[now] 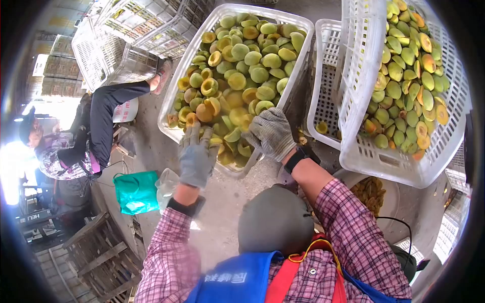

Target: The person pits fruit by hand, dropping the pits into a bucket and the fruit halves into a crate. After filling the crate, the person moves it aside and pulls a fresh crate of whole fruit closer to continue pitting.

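A white plastic crate [167, 108] in front of me holds many halved green and yellow fruits [259, 74] that look like apricots, some showing their pit hollows. My left hand [196, 154], in a grey-coated glove, reaches over the crate's near left rim. Its fingers stretch forward onto the fruit halves and look slightly blurred. At the near right rim is my right hand [272, 134] in a grey knitted glove. Its fingers are curled down beside the halves, and what lies under them is hidden. Dark bands circle both wrists.
A tilted white crate [353, 96] of halved fruit rests on another crate [323, 65] at right. Below them stands a basin [391, 199] with brownish pieces. A green bag [136, 192] lies left, near a seated person [76, 146]. Stacked crates [146, 22] and wooden pallets [101, 252] stand further out.
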